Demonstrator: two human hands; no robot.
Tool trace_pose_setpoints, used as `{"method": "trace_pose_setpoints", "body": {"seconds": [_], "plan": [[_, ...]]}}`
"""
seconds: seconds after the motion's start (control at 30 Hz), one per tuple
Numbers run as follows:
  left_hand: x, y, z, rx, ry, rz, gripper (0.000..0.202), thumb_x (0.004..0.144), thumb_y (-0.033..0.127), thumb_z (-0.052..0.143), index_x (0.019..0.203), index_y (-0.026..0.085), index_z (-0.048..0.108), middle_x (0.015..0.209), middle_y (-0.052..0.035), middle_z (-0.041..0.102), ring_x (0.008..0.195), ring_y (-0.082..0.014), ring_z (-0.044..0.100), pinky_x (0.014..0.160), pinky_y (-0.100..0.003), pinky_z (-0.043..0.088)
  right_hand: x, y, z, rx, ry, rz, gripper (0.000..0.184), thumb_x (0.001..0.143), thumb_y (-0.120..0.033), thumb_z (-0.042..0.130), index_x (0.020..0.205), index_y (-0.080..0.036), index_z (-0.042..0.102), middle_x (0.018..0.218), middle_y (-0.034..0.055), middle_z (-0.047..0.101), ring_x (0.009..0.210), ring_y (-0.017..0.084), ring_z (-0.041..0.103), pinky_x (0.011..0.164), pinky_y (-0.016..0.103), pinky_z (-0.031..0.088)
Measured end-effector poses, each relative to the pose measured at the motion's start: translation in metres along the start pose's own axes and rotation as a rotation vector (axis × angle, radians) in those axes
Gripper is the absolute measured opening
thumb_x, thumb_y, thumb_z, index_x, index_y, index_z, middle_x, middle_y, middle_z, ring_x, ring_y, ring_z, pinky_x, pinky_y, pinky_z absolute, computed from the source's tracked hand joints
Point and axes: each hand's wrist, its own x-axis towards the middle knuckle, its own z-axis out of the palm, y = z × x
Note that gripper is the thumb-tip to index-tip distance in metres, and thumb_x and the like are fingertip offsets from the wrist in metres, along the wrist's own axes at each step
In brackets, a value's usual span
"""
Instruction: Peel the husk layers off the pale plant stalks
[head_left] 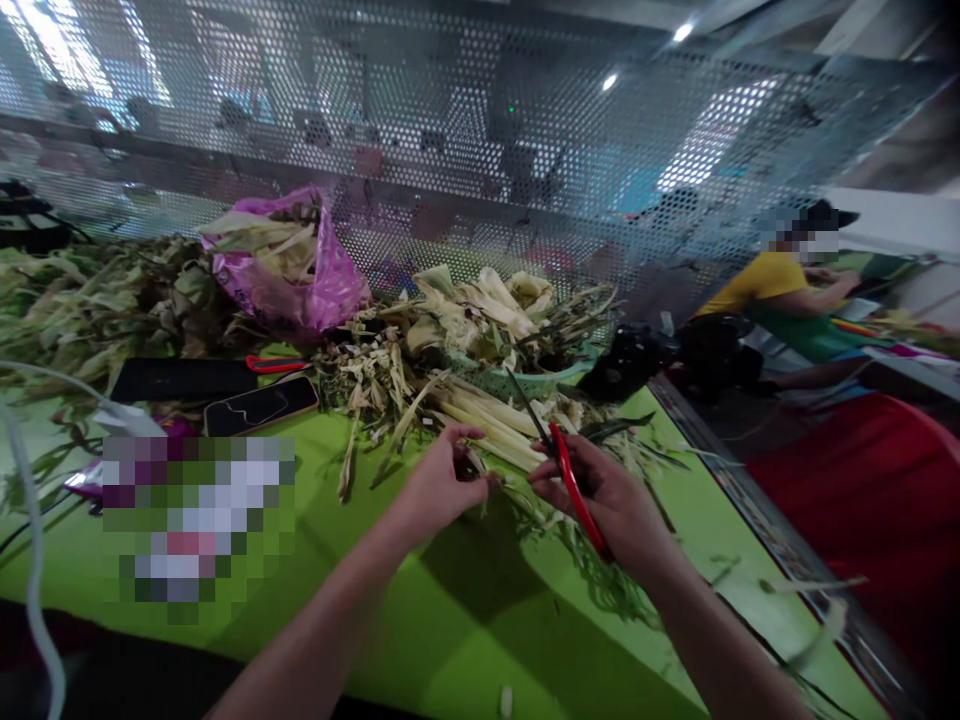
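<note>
My right hand (600,495) grips red-handled scissors (571,490), their dark blades pointing up and left over the plant pile. My left hand (444,480) is curled just left of them, thumb and fingers around a thin strip of dried husk (478,464) that is mostly hidden. Long pale stalks or husks (487,425) lie just beyond both hands. Behind these, a light-green basket (577,372) is heaped with dried, pale husks (487,305). Shredded green strips (607,570) lie under my right hand.
On the green tabletop (360,580) lie a phone (261,405), a black flat case (180,380) and a red-handled tool (277,364). A pink bag (322,290) of husks stands behind, before a perforated metal screen (450,130). A person in yellow (757,280) sits at right.
</note>
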Motion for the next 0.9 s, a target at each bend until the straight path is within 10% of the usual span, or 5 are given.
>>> {"method": "trace_pose_setpoints", "body": {"seconds": [0.33, 0.57, 0.77, 0.9], "plan": [[-0.005, 0.005, -0.004, 0.01, -0.119, 0.03, 0.059, 0.067, 0.019, 0.07, 0.121, 0.02, 0.047, 0.082, -0.0012, 0.058, 0.072, -0.0126, 0.054, 0.064, -0.026, 0.042, 0.005, 0.005, 0.022, 0.32, -0.01, 0.087, 0.048, 0.061, -0.032, 0.081, 0.102, -0.019, 0.06, 0.073, 0.0003, 0.064, 0.064, 0.014, 0.059, 0.059, 0.025, 0.047], [-0.003, 0.013, -0.017, -0.077, 0.464, 0.217, 0.026, 0.081, 0.036, 0.06, 0.101, 0.02, 0.055, 0.098, -0.0053, 0.059, 0.09, -0.016, 0.055, 0.079, -0.029, 0.044, 0.0, 0.007, 0.02, 0.64, 0.352, 0.036, 0.04, 0.063, -0.025, 0.08, 0.099, -0.025, 0.063, 0.075, -0.0037, 0.061, 0.064, 0.008, 0.056, 0.058, 0.018, 0.045], [-0.008, 0.007, 0.006, -0.024, -0.076, 0.055, 0.044, 0.072, 0.039, 0.069, 0.108, 0.016, 0.058, 0.103, -0.0093, 0.063, 0.094, -0.0204, 0.058, 0.082, -0.032, 0.045, -0.004, 0.006, 0.03, 0.771, 0.47, 0.056, 0.043, 0.062, -0.021, 0.081, 0.1, -0.026, 0.061, 0.082, -0.0039, 0.061, 0.065, 0.008, 0.056, 0.056, 0.017, 0.046], [-0.005, 0.001, 0.014, -0.041, -0.018, 0.036, 0.042, 0.073, 0.043, 0.068, 0.103, 0.014, 0.06, 0.099, -0.0103, 0.065, 0.091, -0.0216, 0.059, 0.08, -0.034, 0.045, -0.011, 0.002, 0.043, 0.706, 0.367, 0.023, 0.041, 0.065, -0.024, 0.079, 0.1, -0.025, 0.057, 0.08, -0.0034, 0.06, 0.066, 0.009, 0.057, 0.057, 0.019, 0.047]]}}
